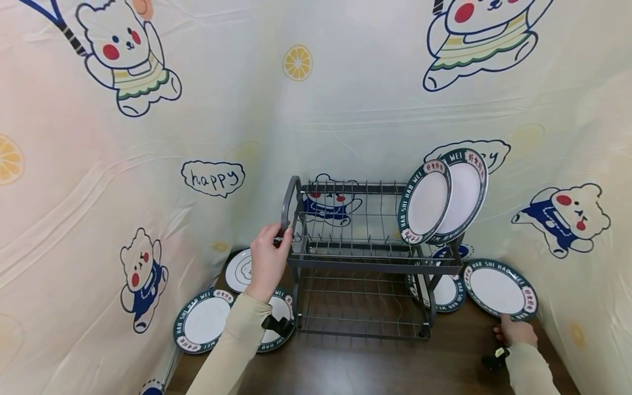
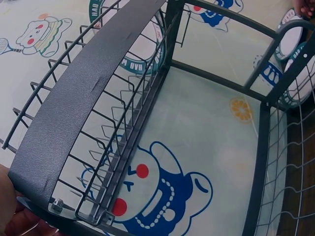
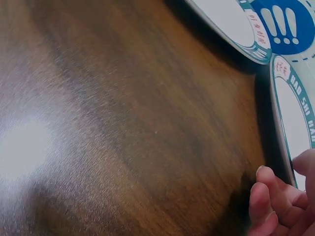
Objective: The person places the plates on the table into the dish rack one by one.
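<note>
My left hand [image 1: 268, 258] grips the left end of a dark two-tier dish rack [image 1: 375, 267] by its raised side frame. Close up in the left wrist view, fingers wrap under that broad grey frame [image 2: 74, 98]. At the right, my right hand [image 1: 517, 331] pinches the near rim of a white plate [image 1: 498, 288] with a green lettered border. Its thumb [image 3: 306, 163] lies over the rim, with the other fingers curled below the edge. Two similar plates, a front one [image 1: 425, 203] and a rear one [image 1: 466, 192], stand upright at the upper tier's right end.
Another green-rimmed plate [image 1: 446, 293] lies behind the rack's right leg. Left of the rack are two green-rimmed plates, one outer [image 1: 203, 321] and one partly behind my wrist [image 1: 281, 310], plus a white plate [image 1: 239, 272]. Patterned cloth [image 1: 345, 120] surrounds the brown table [image 1: 355, 362].
</note>
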Available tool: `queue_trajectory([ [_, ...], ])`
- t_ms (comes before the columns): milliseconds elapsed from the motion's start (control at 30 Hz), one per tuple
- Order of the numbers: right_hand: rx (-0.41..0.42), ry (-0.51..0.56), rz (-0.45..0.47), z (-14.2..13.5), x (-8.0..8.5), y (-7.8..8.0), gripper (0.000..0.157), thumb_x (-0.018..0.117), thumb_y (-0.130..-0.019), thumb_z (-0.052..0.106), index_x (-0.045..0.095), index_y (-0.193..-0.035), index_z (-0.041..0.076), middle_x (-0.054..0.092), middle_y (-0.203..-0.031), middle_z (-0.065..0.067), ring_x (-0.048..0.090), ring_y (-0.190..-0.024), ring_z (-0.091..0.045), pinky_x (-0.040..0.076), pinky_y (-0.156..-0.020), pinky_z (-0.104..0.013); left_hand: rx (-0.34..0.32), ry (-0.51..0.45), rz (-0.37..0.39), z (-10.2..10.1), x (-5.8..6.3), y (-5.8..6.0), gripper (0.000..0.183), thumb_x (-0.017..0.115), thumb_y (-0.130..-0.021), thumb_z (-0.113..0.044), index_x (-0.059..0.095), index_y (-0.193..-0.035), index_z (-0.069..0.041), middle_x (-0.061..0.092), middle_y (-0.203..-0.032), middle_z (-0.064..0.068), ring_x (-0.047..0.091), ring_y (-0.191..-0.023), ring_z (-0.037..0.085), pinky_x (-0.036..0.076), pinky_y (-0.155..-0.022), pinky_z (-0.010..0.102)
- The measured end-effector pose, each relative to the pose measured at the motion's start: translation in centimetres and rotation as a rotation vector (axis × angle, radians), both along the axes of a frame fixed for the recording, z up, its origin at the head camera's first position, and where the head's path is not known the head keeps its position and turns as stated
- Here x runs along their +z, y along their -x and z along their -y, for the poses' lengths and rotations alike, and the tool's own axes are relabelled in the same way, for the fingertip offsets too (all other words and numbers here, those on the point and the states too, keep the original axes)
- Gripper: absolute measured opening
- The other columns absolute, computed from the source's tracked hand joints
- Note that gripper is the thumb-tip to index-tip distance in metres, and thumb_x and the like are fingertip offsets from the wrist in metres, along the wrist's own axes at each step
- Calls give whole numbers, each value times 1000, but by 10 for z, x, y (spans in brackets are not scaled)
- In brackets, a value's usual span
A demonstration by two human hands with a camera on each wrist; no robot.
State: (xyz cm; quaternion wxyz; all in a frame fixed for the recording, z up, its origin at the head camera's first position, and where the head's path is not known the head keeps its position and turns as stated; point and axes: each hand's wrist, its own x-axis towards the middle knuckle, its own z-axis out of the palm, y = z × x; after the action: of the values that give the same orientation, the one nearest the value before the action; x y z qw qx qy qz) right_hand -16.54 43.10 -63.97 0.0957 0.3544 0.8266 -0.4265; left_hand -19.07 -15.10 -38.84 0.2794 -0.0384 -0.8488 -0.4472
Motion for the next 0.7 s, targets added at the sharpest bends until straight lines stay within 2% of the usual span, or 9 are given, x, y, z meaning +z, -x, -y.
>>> queue_trajectory([
  [100, -58, 84, -29, 2, 0, -1, 63, 38, -106, 43, 66, -77, -6, 65, -55, 2, 66, -53, -13, 48, -54, -26, -1, -2, 8, 0, -1, 0, 19, 67, -103, -13, 75, -114, 1, 68, -107, 16, 71, -92, 29, 64, -80, 44],
  [167, -100, 148, -53, 3, 1, -2, 56, 40, -105, 37, 63, -79, -8, 64, -53, 3, 65, -51, -11, 49, -52, -24, -1, -4, 9, 0, -1, 0, 20, 67, -103, -13, 74, -115, 1, 68, -107, 16, 71, -92, 30, 64, -80, 44],
  [267, -177, 278, -94, 5, 4, -4, 48, 40, -103, 30, 62, -77, -3, 64, -54, 5, 64, -52, -8, 52, -51, -24, 0, -5, 6, 0, 0, 0, 20, 67, -103, -13, 75, -115, 1, 69, -108, 17, 71, -93, 30, 64, -80, 45],
  [400, -230, 436, -129, 6, 6, -10, 54, 36, -105, 29, 66, -66, 9, 65, -55, 8, 64, -53, -5, 52, -51, -24, 0, -3, 6, 1, 0, 0, 21, 67, -103, -13, 74, -115, 1, 68, -108, 17, 71, -93, 31, 64, -81, 45],
  [500, -228, 499, -144, 4, 5, -13, 58, 33, -106, 31, 66, -62, 14, 66, -55, 10, 65, -54, -3, 52, -52, -22, -1, -5, 8, 1, 0, 0, 20, 67, -103, -13, 74, -115, 1, 68, -107, 17, 71, -92, 31, 64, -81, 45],
  [700, -254, 534, -143, -4, -5, -10, 54, 37, -109, 30, 65, -66, 13, 67, -56, 9, 67, -56, -2, 53, -54, -22, -2, 1, 9, 1, 0, 1, 21, 67, -103, -14, 74, -116, 1, 68, -107, 17, 71, -93, 31, 64, -82, 45],
])
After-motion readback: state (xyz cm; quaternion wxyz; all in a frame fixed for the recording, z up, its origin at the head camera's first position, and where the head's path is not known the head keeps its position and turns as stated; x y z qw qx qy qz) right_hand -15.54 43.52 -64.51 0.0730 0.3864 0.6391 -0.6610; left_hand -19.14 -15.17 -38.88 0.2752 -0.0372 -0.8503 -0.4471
